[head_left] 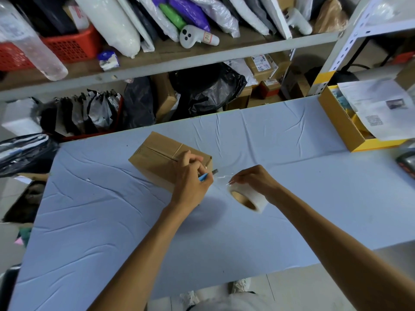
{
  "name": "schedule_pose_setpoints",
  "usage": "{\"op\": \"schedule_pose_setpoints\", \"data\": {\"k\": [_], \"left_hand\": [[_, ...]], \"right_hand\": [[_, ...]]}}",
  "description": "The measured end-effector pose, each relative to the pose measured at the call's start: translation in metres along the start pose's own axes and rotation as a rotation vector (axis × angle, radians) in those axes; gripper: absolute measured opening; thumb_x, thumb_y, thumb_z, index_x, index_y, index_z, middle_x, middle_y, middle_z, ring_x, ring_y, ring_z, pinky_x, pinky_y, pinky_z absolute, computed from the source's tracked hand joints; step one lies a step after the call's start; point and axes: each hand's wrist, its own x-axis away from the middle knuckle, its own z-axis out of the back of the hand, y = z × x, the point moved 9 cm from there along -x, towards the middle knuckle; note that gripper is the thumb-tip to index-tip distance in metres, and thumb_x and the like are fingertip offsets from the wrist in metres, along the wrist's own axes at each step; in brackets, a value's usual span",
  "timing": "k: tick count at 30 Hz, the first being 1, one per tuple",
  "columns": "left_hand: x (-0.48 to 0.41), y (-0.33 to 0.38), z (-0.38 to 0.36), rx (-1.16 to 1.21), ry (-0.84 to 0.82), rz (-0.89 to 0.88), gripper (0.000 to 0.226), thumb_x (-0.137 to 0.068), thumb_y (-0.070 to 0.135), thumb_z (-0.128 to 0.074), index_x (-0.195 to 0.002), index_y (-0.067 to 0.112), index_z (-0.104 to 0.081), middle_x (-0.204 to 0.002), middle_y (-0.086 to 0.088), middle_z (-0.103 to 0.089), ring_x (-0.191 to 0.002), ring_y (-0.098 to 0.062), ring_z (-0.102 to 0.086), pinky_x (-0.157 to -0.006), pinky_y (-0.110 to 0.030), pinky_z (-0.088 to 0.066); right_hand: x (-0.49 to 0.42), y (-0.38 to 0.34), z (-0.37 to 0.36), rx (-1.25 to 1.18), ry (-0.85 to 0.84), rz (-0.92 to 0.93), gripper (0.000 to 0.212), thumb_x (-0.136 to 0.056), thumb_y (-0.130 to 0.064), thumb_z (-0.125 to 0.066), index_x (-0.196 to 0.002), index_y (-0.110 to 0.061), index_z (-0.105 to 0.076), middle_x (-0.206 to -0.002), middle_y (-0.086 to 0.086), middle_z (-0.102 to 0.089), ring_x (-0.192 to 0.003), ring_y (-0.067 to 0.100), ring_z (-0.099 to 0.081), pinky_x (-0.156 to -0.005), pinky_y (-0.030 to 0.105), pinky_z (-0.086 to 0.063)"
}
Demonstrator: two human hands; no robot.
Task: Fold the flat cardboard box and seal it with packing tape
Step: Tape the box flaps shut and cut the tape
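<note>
A folded brown cardboard box (157,157) stands closed on the light blue table (112,221), with clear tape along its top seam. My left hand (190,178) rests against the box's near right corner and grips a blue-handled utility knife (207,175), blade pointing right. My right hand (256,180) holds a roll of clear packing tape (249,197) just right of the box, lifted off the table. A stretch of clear tape (222,176) runs from the roll toward the box, and the blade meets it.
An open yellow-and-brown box (343,129) with papers sits at the table's far right. Shelves (179,61) behind the table hold bags, parcels and red baskets. A dark device (406,162) lies at the right edge. Black bags sit to the left.
</note>
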Motion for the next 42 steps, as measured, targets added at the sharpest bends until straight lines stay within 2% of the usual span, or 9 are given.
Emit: {"op": "schedule_pose_setpoints", "data": {"k": [6, 11, 18, 22, 28, 32, 36, 38, 42], "left_hand": [[-0.002, 0.002, -0.001, -0.034, -0.020, -0.014, 0.028, -0.077, 0.006, -0.071, -0.062, 0.012, -0.048, -0.122, -0.004, -0.047, -0.106, 0.006, -0.030, -0.079, -0.019, -0.041], [-0.004, 0.002, -0.005, -0.075, -0.056, -0.043, 0.022, -0.073, 0.003, -0.072, -0.061, 0.007, -0.054, -0.120, -0.003, -0.047, -0.109, -0.015, -0.049, -0.082, -0.034, -0.052], [-0.010, 0.002, -0.013, -0.133, -0.124, -0.031, 0.047, -0.068, 0.000, -0.074, -0.050, 0.026, -0.040, -0.117, 0.001, -0.043, -0.111, -0.020, -0.049, -0.096, -0.052, -0.043], [-0.012, 0.009, -0.015, -0.210, -0.162, -0.028, 0.052, -0.069, -0.002, -0.075, -0.048, 0.025, -0.036, -0.119, -0.003, -0.043, -0.114, -0.021, -0.043, -0.103, -0.057, -0.034], [-0.008, 0.007, -0.014, -0.171, -0.165, -0.064, 0.023, -0.070, 0.007, -0.075, -0.059, 0.013, -0.056, -0.116, -0.001, -0.041, -0.110, -0.022, -0.048, -0.095, -0.051, -0.042], [-0.004, 0.010, -0.008, -0.098, -0.134, -0.085, 0.018, -0.075, 0.014, -0.073, -0.065, 0.016, -0.058, -0.116, 0.003, -0.042, -0.094, -0.017, -0.055, -0.081, -0.033, -0.052], [-0.001, 0.012, 0.001, -0.064, -0.125, -0.073, 0.016, -0.077, 0.014, -0.073, -0.069, 0.013, -0.059, -0.117, 0.000, -0.046, -0.094, -0.014, -0.055, -0.075, -0.024, -0.052], [-0.001, 0.013, 0.004, -0.058, -0.131, -0.061, 0.015, -0.077, 0.012, -0.072, -0.069, 0.008, -0.060, -0.117, 0.001, -0.046, -0.095, -0.012, -0.054, -0.074, -0.023, -0.052], [-0.002, 0.013, 0.006, -0.060, -0.148, -0.056, 0.012, -0.078, 0.011, -0.071, -0.072, 0.005, -0.062, -0.116, 0.000, -0.047, -0.101, -0.009, -0.051, -0.072, -0.010, -0.044]], "right_hand": [[-0.002, -0.002, 0.000, 0.012, 0.016, -0.025, 0.028, -0.086, -0.002, -0.053, -0.083, -0.010, -0.079, -0.079, -0.013, -0.072, -0.073, -0.005, -0.058, -0.067, 0.013, -0.039], [-0.001, -0.005, 0.000, 0.009, 0.014, -0.017, 0.029, -0.086, -0.001, -0.052, -0.084, -0.010, -0.079, -0.080, -0.012, -0.073, -0.074, -0.003, -0.059, -0.067, 0.014, -0.039], [0.002, -0.012, -0.006, 0.003, -0.016, 0.025, 0.029, -0.084, 0.003, -0.051, -0.083, -0.007, -0.079, -0.079, -0.011, -0.073, -0.065, -0.011, -0.060, -0.058, 0.000, -0.040], [0.003, -0.015, 0.004, -0.063, 0.027, -0.003, 0.022, -0.085, -0.007, -0.059, -0.082, -0.013, -0.080, -0.078, -0.013, -0.072, -0.077, -0.001, -0.059, -0.069, 0.017, -0.042], [0.002, -0.009, 0.022, 0.057, 0.021, 0.058, 0.019, -0.090, -0.010, -0.058, -0.088, -0.009, -0.077, -0.082, -0.006, -0.071, -0.067, -0.004, -0.058, -0.060, 0.009, -0.041], [0.001, 0.007, 0.010, 0.089, -0.076, 0.080, 0.020, -0.096, -0.010, -0.054, -0.093, -0.011, -0.073, -0.088, -0.007, -0.069, -0.066, -0.010, -0.059, -0.056, -0.001, -0.038], [-0.001, 0.013, -0.002, 0.153, -0.125, 0.114, 0.014, -0.097, -0.012, -0.052, -0.103, -0.011, -0.065, -0.082, -0.004, -0.062, -0.068, 0.008, -0.053, -0.055, 0.005, -0.038], [-0.003, 0.017, -0.009, 0.255, -0.174, 0.123, 0.012, -0.097, -0.012, -0.052, -0.108, -0.013, -0.056, -0.074, -0.008, -0.050, -0.064, 0.007, -0.044, -0.057, 0.011, -0.035], [-0.006, 0.025, -0.005, 0.283, -0.096, 0.112, 0.011, -0.096, -0.007, -0.050, -0.099, -0.010, -0.061, -0.075, -0.012, -0.054, -0.065, 0.002, -0.047, -0.059, 0.008, -0.034]]}}
